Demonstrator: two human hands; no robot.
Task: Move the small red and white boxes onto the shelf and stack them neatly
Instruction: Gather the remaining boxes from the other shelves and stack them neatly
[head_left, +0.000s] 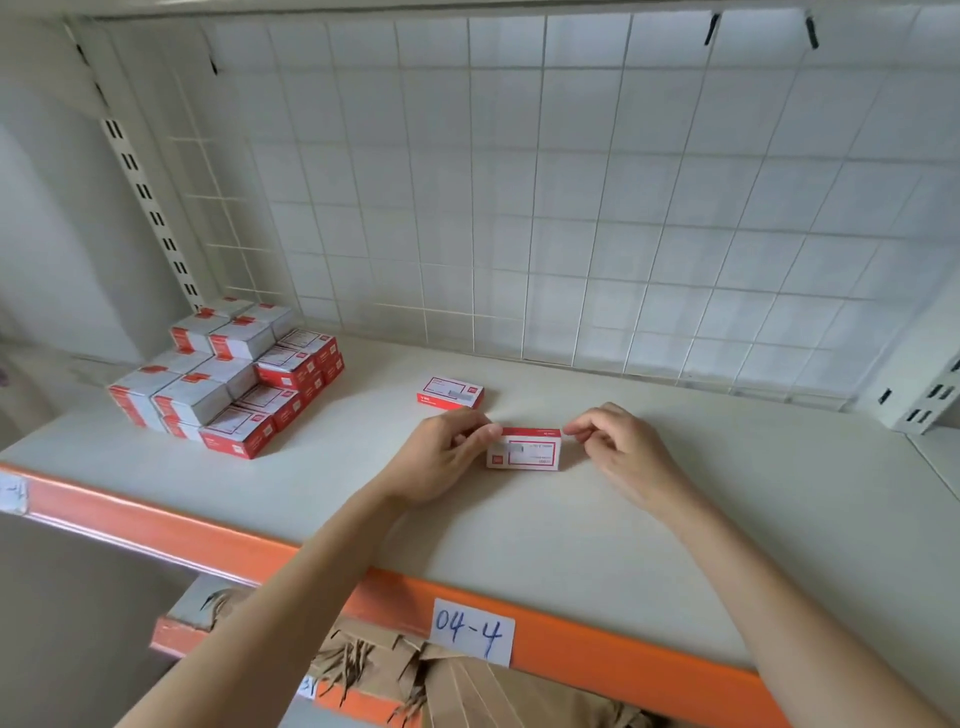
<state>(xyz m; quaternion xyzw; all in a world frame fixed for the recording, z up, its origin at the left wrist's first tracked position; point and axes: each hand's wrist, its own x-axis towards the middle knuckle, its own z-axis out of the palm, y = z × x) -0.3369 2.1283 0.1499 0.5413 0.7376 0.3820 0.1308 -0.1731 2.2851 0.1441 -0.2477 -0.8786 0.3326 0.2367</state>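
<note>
- Nearest the camera, torn brown corrugated cardboard (467, 691) lies under the shelf lip, its edges ragged and fibrous.
- Above it runs the glossy orange metal front beam (623, 660) of the shelf, and stuck on it is a white paper label (471, 631) with "04-4" handwritten in blue ink.
- Two bare forearms reach in over the beam onto the smooth, matte off-white shelf board (571, 561).
- The left hand (441, 460) is curled, thumb and fingertips pressed against the left end of a small red and white rectangular cardboard box (524, 451).
- The right hand (621, 447) comes in from the other side, fingers bunched, fingertips at the upper right corner of that box; whether they actually touch it, I cannot tell.
- That box sits flat on the board between the two hands, near the middle of the shelf, white face with a red border turned up.
- Just behind it, apart and slightly to the left, a second flat red and white cardboard box (451, 393) lies on the board, angled a little.
- Further back on the left, a stack of red and white boxes (228, 371) is stepped in tiers, crisp-edged, flat packs at its right side, blockier white-topped cubes at its left.
- At the back stands a white wire grid panel (571, 208), thin rods in square cells.
- On the left a white slotted metal upright (145, 202) rises at a slant.
</note>
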